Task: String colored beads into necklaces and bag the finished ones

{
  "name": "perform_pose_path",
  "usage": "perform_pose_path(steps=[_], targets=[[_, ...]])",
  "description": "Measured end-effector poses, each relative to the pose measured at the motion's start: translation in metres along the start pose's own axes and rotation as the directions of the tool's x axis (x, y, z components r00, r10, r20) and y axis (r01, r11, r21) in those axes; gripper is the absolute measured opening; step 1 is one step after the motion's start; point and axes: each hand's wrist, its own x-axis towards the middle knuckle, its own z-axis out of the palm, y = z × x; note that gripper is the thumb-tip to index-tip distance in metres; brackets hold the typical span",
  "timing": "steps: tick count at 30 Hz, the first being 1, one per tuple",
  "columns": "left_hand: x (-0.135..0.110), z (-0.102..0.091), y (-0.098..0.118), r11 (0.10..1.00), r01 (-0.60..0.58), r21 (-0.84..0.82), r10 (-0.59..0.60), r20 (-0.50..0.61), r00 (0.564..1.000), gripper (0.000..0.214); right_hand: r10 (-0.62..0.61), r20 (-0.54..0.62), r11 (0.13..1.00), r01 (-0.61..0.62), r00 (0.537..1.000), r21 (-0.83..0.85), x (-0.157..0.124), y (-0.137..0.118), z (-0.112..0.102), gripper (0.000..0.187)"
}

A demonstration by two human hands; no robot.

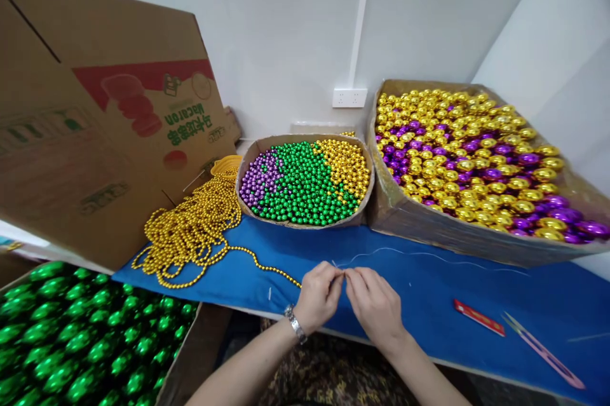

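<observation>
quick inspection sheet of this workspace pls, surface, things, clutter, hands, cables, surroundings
Surface: blue cloth, a small white scrap on it
Things: gold bead string runs from a tangled pile to the left hand; white thread trails right
Clutter: red packet beside a pointed pink tool
Hands: left and right hand pinched, fingertips meeting; anything between them too small to tell
Cables: no loose ones seen; white strip runs down the wall to a socket, no plug in it
Surroundings: carton at left; green beads lower left; mixed beads mid-table; gold and purple beads right
</observation>
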Motion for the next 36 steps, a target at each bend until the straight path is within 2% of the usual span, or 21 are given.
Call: perform_pose_path(steps=[2,4,6,8,11,14,16,18,19,20,21,23,24,26,28,29,31,34,36], targets=[[0.002,0.003,-0.002,0.993,0.095,-0.075,-0.094,0.004,0.996,0.024,0.090,-0.026,0.985,-0.085,0.996,0.151,0.003,0.000,0.001,0.022],[0.005,0.006,-0.005,0.962,0.192,-0.196,-0.186,0.049,0.981,0.027,0.182,-0.020,0.932,-0.166,0.983,0.323,0.007,-0.001,-0.001,0.025],[0.009,0.008,-0.007,0.936,0.225,-0.269,-0.208,0.090,0.974,0.029,0.265,0.012,0.843,-0.238,0.964,0.482,0.012,-0.005,-0.004,0.024],[0.012,0.007,-0.006,0.936,0.210,-0.281,-0.185,0.114,0.976,0.030,0.329,0.050,0.739,-0.291,0.943,0.607,0.016,-0.010,-0.008,0.020],[0.019,-0.005,-0.006,0.960,0.156,-0.234,-0.124,0.147,0.981,0.031,0.385,0.109,0.603,-0.339,0.916,0.722,0.021,-0.020,-0.016,0.019],[0.024,-0.025,-0.016,0.997,0.051,-0.057,-0.043,0.135,0.990,0.032,0.398,0.156,0.468,-0.346,0.904,0.813,0.025,-0.031,-0.025,0.017],[0.025,-0.035,-0.028,0.998,0.026,0.054,-0.034,0.158,0.987,0.036,0.377,0.151,0.389,-0.305,0.914,0.869,0.027,-0.037,-0.029,0.014],[0.023,-0.040,-0.041,0.996,0.038,0.083,-0.056,0.226,0.973,0.039,0.343,0.111,0.389,-0.249,0.933,0.887,0.029,-0.040,-0.030,0.011],[0.022,-0.040,-0.046,0.996,0.044,0.078,-0.063,0.265,0.962,0.039,0.324,0.076,0.432,-0.219,0.943,0.875,0.029,-0.040,-0.029,0.010],[0.020,-0.040,-0.050,0.996,0.047,0.069,-0.066,0.298,0.952,0.038,0.305,0.024,0.499,-0.181,0.952,0.847,0.030,-0.039,-0.027,0.010],[0.019,-0.039,-0.052,0.997,0.049,0.063,-0.067,0.321,0.945,0.037,0.263,-0.036,0.606,-0.137,0.964,0.783,0.030,-0.036,-0.025,0.011],[0.015,-0.036,-0.051,0.997,0.053,0.053,-0.068,0.346,0.936,0.035,0.114,-0.107,0.834,-0.037,0.988,0.550,0.029,-0.026,-0.018,0.013],[0.014,-0.036,-0.048,0.998,0.052,0.047,-0.065,0.355,0.933,0.034,0.033,-0.094,0.904,0.010,0.995,0.427,0.029,-0.021,-0.014,0.013],[0.013,-0.035,-0.040,0.999,0.033,0.035,-0.043,0.376,0.926,0.032,-0.115,0.025,0.971,0.107,0.993,0.213,0.027,-0.009,-0.006,0.012],[0.013,-0.037,-0.032,0.999,0.025,0.021,-0.031,0.395,0.918,0.032,-0.243,0.167,0.970,0.243,0.956,0.020,0.025,0.002,0.001,0.014],[0.012,-0.037,-0.029,0.999,0.033,0.012,-0.035,0.402,0.915,0.031,-0.304,0.231,0.936,0.335,0.924,-0.106,0.023,0.006,0.003,0.019],[0.012,-0.038,-0.026,0.998,0.060,-0.010,-0.051,0.408,0.912,0.030,-0.394,0.320,0.801,0.493,0.861,-0.340,0.021,0.014,0.005,0.027],[0.011,-0.039,-0.030,0.999,0.005,0.035,-0.019,0.415,0.910,0.029,-0.479,0.357,0.632,0.598,0.802,-0.493,0.022,0.024,0.000,0.025],[0.010,-0.043,-0.037,0.986,-0.091,0.139,0.027,0.407,0.913,0.028,-0.506,0.353,0.580,0.613,0.787,-0.536,0.025,0.031,-0.010,0.022]])
